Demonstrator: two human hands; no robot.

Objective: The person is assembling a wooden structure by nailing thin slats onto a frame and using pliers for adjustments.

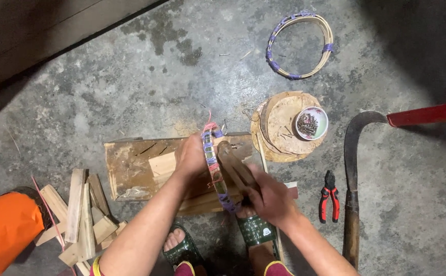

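My left hand (190, 156) grips the upper rim of a round bamboo hoop (213, 168) bound with purple and pink strips, held on edge over a worn wooden block (131, 166). My right hand (271, 197) holds a wooden tool or stick (235, 168) against the inside of the hoop. Both hands are closed. My feet in green sandals (256, 230) rest just below the hoop.
A second hoop with purple binding (299, 45) lies at the top. A round wooden disc (279, 125) carries a small bowl of nails (311, 123). Red-handled pliers (329, 197), a curved sickle (351, 168), a red bar (427, 113), wood offcuts (80, 214) and an orange object (3, 230) surround me.
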